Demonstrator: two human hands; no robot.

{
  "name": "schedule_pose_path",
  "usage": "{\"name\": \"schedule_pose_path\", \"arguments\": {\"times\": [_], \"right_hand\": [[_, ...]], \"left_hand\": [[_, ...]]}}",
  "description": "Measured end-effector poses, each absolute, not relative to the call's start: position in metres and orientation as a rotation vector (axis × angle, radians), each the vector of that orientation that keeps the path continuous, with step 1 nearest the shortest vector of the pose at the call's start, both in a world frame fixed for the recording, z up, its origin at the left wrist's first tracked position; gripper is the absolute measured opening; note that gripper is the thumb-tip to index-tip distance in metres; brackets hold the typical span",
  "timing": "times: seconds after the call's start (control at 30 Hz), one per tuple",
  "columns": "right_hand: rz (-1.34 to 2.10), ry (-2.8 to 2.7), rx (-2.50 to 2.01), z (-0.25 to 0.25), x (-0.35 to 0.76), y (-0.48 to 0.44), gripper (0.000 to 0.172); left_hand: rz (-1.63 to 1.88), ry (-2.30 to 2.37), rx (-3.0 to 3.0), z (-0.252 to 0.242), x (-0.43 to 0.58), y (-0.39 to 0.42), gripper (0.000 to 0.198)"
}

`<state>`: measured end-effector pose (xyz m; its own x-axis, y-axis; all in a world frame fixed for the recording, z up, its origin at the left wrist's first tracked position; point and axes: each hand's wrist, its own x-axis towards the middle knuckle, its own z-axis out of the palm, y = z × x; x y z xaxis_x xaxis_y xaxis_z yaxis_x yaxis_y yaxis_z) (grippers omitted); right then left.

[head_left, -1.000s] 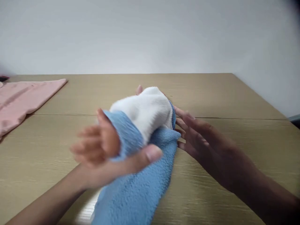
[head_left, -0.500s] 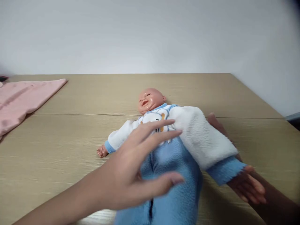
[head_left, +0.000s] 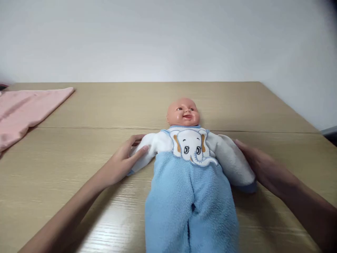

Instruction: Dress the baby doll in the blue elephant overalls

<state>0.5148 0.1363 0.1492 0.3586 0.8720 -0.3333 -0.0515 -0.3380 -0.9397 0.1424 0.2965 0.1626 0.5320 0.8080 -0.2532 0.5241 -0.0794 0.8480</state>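
Note:
A baby doll (head_left: pixel 192 196) lies on its back, its bald head (head_left: pixel 183 111) farthest from me. It wears a fleecy suit with blue legs, white sleeves and an elephant face (head_left: pixel 193 147) on the chest. My left hand (head_left: pixel 123 162) is closed round the sleeve (head_left: pixel 151 146) on the left, thumb on top and fingers behind. Against the outer side of the right sleeve (head_left: pixel 231 160) rests my right hand (head_left: pixel 256 163), holding that arm; most of its fingers are hidden behind the cloth. Both doll hands are out of sight.
A pink cloth (head_left: pixel 28 109) lies at the left edge of the wooden table (head_left: pixel 105 109). A seam crosses the tabletop, and a pale wall (head_left: pixel 168 42) rises behind it. Something dark shows at the far right edge.
My left hand has moved from above the doll's belly to the left sleeve and closed on it. The doll's head and body have turned to face upward, and its right-side arm sits lower.

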Motion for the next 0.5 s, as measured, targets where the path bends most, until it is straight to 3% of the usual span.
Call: {"name": "schedule_pose_path", "arguments": {"times": [0.2,0.37,0.5], "right_hand": [[1.297,-0.650,-1.581,0.141,0.484,0.121,0.108],[1.193,-0.806,-1.618,0.132,0.463,0.126,0.115],[1.168,-0.815,-1.668,0.135,0.461,0.127,0.121]], "left_hand": [[0.413,0.971,1.298,0.164,0.164,0.263,0.077],[0.457,0.969,1.161,0.153,0.180,0.254,0.101],[0.517,0.995,1.151,0.156,0.181,0.249,0.099]]}}
